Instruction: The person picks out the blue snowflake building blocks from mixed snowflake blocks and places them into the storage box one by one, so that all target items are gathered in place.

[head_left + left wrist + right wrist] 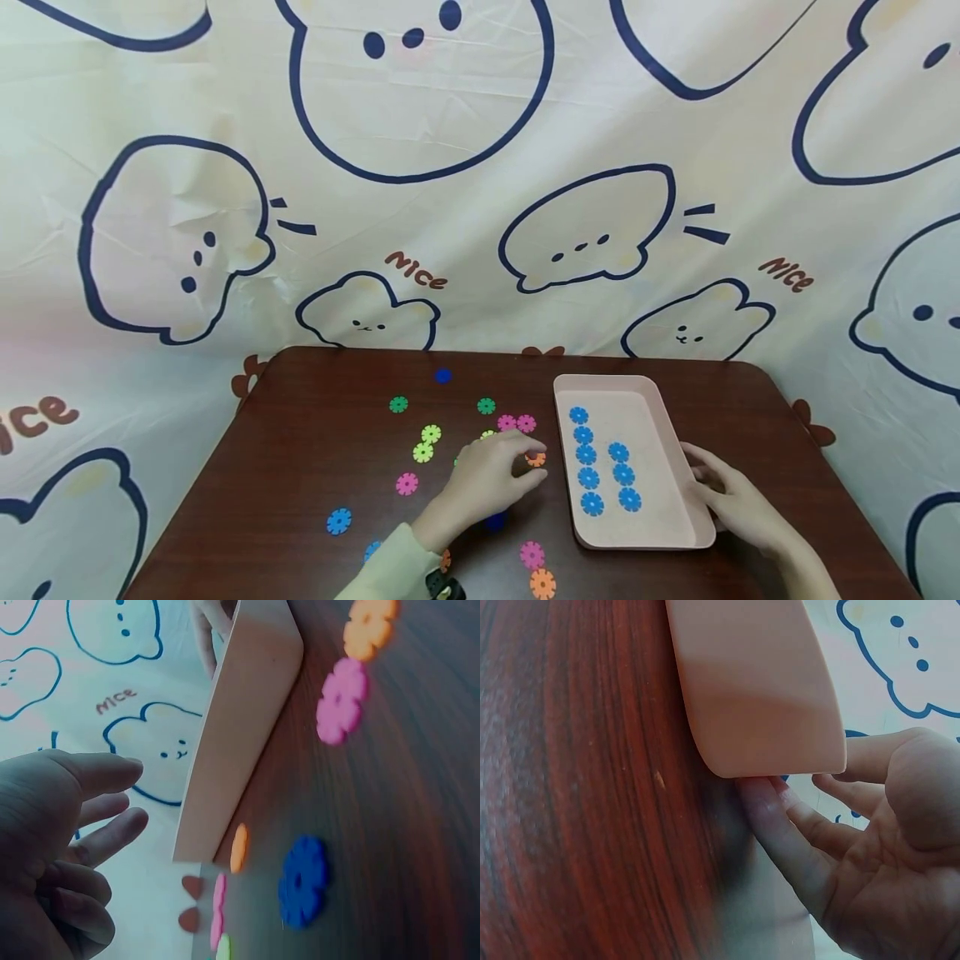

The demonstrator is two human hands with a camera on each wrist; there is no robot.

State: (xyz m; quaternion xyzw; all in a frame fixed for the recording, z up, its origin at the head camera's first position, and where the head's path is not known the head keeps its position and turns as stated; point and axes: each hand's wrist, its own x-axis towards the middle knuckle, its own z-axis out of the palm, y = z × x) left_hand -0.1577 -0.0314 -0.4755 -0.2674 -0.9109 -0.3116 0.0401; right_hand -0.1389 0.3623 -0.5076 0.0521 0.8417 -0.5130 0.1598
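Observation:
My left hand (pixel 489 477) hovers over the table left of the pink tray (pixel 611 404), thumb and fingers loosely bent with a gap between them. Nothing shows between those fingers in the left wrist view. Just beyond its fingertips lies an orange notched disc (pixel 536 459), and a dark blue disc (pixel 304 882) lies below the hand. On the tray's right side, my right hand (pixel 750 504) grips the wall, with fingers at both its upper and lower edges in the right wrist view. Inside the tray, light blue snowflake discs (pixel 586 454) form two columns, the left one longer.
Loose notched discs lie scattered left of the tray: green (pixel 398 404), yellow-green (pixel 423 452), pink (pixel 407 483) and light blue (pixel 339 521). A pink disc (pixel 532 555) touches an orange disc (pixel 543 583) near the front. A patterned cloth (pixel 465 217) hangs behind the brown table (pixel 255 500).

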